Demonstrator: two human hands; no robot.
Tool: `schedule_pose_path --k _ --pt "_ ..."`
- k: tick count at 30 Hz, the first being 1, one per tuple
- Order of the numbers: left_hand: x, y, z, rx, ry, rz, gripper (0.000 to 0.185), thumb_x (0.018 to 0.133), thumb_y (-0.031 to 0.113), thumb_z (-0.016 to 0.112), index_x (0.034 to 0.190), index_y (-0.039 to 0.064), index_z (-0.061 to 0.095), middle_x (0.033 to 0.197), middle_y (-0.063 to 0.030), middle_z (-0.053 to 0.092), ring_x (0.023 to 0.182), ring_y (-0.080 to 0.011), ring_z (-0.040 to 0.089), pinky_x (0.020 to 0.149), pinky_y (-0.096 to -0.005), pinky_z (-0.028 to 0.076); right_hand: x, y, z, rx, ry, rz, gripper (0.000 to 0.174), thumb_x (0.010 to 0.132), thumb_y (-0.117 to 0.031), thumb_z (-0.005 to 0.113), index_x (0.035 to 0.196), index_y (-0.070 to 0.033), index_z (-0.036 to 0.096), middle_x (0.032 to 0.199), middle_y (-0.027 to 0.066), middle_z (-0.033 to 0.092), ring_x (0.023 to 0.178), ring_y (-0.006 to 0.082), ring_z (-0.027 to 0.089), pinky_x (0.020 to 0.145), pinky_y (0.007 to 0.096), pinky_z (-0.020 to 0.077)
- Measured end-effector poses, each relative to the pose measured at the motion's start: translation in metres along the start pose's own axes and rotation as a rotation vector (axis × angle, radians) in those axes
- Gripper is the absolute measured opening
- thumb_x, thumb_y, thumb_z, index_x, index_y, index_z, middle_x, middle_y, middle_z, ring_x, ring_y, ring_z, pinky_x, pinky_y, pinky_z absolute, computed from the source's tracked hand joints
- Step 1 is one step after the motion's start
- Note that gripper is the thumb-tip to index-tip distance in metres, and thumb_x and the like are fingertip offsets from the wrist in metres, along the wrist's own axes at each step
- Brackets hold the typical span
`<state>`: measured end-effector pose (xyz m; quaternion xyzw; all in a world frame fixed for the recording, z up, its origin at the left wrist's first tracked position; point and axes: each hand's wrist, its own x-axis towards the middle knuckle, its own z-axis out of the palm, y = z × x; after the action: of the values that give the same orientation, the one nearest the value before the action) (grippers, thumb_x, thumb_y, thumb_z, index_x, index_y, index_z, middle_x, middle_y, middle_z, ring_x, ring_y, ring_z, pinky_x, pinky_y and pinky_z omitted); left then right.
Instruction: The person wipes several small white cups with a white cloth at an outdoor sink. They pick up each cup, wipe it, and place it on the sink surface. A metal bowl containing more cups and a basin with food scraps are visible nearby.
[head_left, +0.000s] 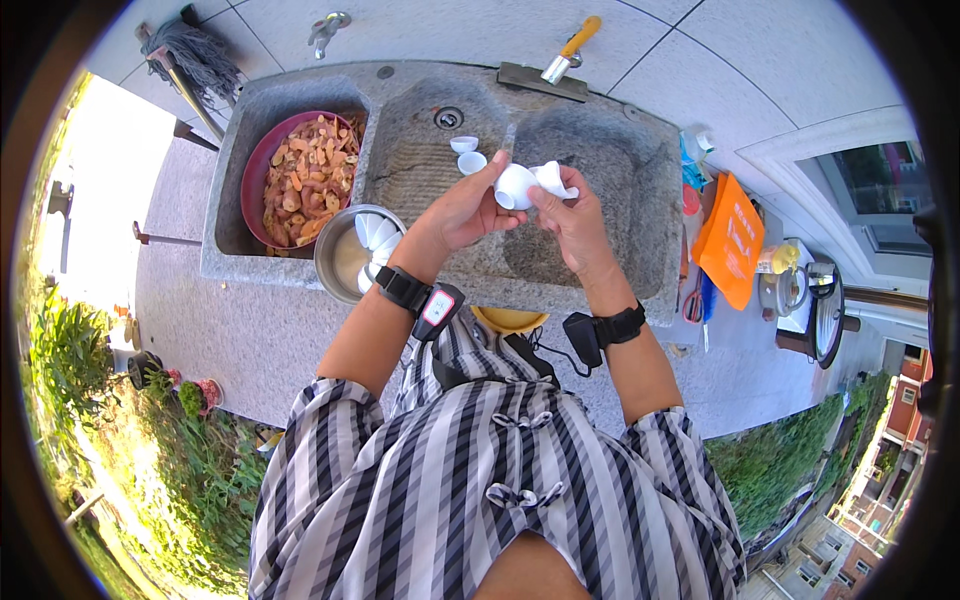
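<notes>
My left hand (469, 214) holds a small white cup (513, 187), its footed base tilted towards me. In my right hand (576, 225) is a crumpled white cloth or tissue (552, 180), pressed against the cup's side. Both hands are above the stone sink (517, 277), near the divider between its middle and right basins. Just beyond my left hand, two more small white cups stand in the middle basin, a nearer cup (472, 163) and a farther cup (464, 144). A metal pot (341, 259) at the sink's front edge holds several white cups (379, 236), partly hidden by my left forearm.
A red basin (259, 214) of cut sweet potatoes (307, 180) fills the left basin. Taps are on the wall, one plain (327, 34), one with a yellow handle (581, 37). An orange bag (729, 240), scissors (694, 304) and a lidded glass pot (784, 292) lie right. A mop (191, 60) leans back left.
</notes>
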<state>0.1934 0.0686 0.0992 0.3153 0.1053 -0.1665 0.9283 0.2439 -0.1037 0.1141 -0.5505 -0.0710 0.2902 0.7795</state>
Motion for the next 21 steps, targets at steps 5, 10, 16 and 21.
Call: schedule_pose_path --k 5,10,16,21 --pt "0.007 -0.009 0.004 -0.112 0.103 0.015 0.048 0.100 0.047 0.042 0.110 0.002 0.054 0.098 -0.0129 0.064 0.083 -0.0234 0.069 0.067 -0.0289 0.060 0.003 -0.010 -0.005 0.006 0.095 -0.159 0.032 0.089 -0.018 0.069 0.115 -0.005 0.056 0.091 0.0005 0.060 0.070 0.0065 0.052 0.063 0.0209 0.0443" --pt "0.013 -0.017 0.011 -0.046 0.190 0.065 0.044 0.102 0.045 0.040 0.109 0.004 0.054 0.095 -0.0105 0.063 0.076 -0.0191 0.064 0.061 -0.0284 0.054 -0.002 -0.010 -0.006 -0.549 -0.054 -0.386 0.033 0.097 -0.021 0.057 0.125 -0.003 0.055 0.104 0.0042 0.055 0.088 0.0123 0.054 0.079 0.0266 0.0463" --pt "0.010 -0.022 0.020 0.261 0.222 0.166 0.040 0.102 0.043 0.038 0.105 0.007 0.057 0.087 -0.0034 0.059 0.068 -0.0114 0.053 0.056 -0.0241 0.043 0.009 0.002 -0.006 -0.979 -0.050 -0.626 0.037 0.096 -0.024 0.059 0.130 -0.011 0.055 0.111 0.0050 0.055 0.100 0.0146 0.053 0.084 0.0307 0.0462" --pt "0.002 -0.015 0.020 0.338 0.208 0.154 0.039 0.102 0.042 0.040 0.103 0.006 0.057 0.083 -0.0026 0.057 0.065 -0.0096 0.050 0.053 -0.0223 0.038 0.005 -0.004 -0.014 -0.508 -0.128 -0.057 0.040 0.097 -0.032 0.058 0.132 -0.014 0.054 0.114 0.0034 0.060 0.099 0.0119 0.058 0.084 0.0274 0.0491"
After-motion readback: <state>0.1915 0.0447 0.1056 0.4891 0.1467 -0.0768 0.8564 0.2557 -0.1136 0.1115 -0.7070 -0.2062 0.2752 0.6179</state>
